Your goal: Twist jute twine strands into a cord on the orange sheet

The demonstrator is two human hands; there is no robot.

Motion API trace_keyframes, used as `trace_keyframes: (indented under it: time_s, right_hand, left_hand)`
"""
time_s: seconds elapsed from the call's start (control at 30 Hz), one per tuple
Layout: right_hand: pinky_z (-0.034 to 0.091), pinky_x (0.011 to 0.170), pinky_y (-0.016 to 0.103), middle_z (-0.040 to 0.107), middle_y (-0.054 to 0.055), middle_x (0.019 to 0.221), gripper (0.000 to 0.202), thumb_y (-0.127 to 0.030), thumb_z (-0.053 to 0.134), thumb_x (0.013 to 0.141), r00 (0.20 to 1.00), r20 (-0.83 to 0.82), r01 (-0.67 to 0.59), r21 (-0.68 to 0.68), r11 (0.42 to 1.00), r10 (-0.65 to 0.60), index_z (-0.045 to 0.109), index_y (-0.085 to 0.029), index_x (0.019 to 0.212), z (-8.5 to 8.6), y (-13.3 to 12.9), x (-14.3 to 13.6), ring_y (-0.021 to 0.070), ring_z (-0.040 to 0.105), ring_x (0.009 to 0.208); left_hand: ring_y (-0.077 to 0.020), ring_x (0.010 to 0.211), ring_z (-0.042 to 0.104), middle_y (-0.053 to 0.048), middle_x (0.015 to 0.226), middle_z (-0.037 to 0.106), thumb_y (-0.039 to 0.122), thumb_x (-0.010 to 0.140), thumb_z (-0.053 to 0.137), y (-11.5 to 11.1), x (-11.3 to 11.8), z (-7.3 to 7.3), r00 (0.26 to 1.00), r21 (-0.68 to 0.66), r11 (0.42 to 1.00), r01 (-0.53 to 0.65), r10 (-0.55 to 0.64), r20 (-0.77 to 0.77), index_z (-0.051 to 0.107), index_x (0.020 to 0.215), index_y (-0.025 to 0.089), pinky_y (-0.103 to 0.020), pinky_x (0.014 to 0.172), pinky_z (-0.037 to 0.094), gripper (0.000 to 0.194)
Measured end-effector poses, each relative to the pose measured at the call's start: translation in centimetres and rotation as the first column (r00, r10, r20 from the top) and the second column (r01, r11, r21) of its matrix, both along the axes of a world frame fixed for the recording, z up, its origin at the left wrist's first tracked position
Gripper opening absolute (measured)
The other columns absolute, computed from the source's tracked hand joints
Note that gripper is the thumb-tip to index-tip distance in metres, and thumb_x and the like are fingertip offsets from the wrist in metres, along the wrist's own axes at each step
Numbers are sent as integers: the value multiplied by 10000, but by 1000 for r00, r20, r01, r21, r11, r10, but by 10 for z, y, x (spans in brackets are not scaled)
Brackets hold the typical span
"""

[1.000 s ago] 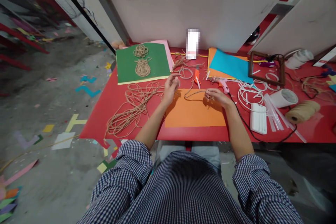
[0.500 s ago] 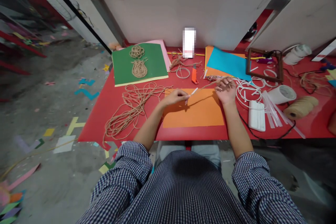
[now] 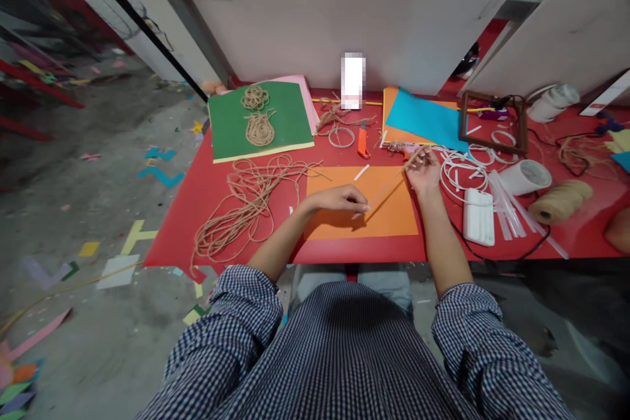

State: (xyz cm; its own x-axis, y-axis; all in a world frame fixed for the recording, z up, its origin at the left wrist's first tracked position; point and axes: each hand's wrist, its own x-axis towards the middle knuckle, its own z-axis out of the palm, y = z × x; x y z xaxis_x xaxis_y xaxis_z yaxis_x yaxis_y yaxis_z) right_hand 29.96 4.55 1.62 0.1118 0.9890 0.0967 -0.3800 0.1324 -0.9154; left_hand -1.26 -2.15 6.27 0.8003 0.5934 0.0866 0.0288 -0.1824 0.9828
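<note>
Over the orange sheet [image 3: 361, 226], my left hand [image 3: 347, 199] pinches the lower end of a thin twine strand [image 3: 386, 189]. The strand runs up and right to my right hand [image 3: 423, 167], whose fingers are curled around its upper end. A short white strip [image 3: 361, 172] lies on the sheet above my left hand. Left of the sheet is a loose tangle of twine [image 3: 246, 207]. Behind the hands an orange cutter [image 3: 363, 143] rests beside a white ring [image 3: 341, 138].
Coiled twine [image 3: 259, 128] sits on a green sheet [image 3: 224, 134] at the back left. To the right are white tubing [image 3: 455, 174], a white power bank-like block [image 3: 479, 218], clear sticks [image 3: 506, 210], a twine spool [image 3: 561, 201] and a wooden frame [image 3: 524, 134].
My left hand has moved down and slightly right, away from the white strip, which now lies on the orange sheet. The strand between my hands slants more steeply.
</note>
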Motion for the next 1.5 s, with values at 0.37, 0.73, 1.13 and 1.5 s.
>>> trace_keyframes:
  time_s: [0.37, 0.73, 1.13, 1.5]
  right_hand:
    - [466, 572, 331, 511, 3, 599, 506, -702, 588, 922, 777, 606, 134, 111, 985, -174, 568, -251, 693, 19, -9, 19, 180, 503, 571]
    - [505, 875, 440, 789, 133, 1132, 346, -449, 540, 1041, 23, 977, -66, 213, 975, -212, 786, -221, 1131, 30, -82, 38, 330, 710, 1022]
    - [518, 714, 375, 804, 73, 971, 298, -472, 583, 1024, 284, 947, -74, 176, 982, -149, 779, -248, 1047, 22, -109, 4, 246, 715, 784]
    - [516, 792, 381, 800, 57, 1039, 229, -407, 617, 1015, 236, 966, -275, -40, 961, 107, 795, -265, 994, 35, -135, 15, 259, 730, 929]
  left_hand:
    - [-123, 505, 424, -4, 519, 524, 379, 909, 626, 3, -56, -38, 844, 217, 866, -451, 493, -211, 638, 561, 179, -264, 538, 244, 401]
    - [-153, 474, 365, -23, 480, 469, 424, 927, 590, 0, -58, -49, 648, 484, 745, -460, 654, -391, 624, 528, 206, -313, 552, 180, 455]
    - [-252, 846, 684, -121, 1011, 790, 465, 1056, 410, -24, -65, -36, 525, 627, 717, -304, 676, -517, 723, 1249, 227, -322, 731, 415, 438]
    - [-212, 814, 696, -77, 945, 800, 404, 1025, 517, -45, -100, -28, 693, 540, 821, -186, 499, -520, 759, 1049, 229, -317, 732, 409, 300]
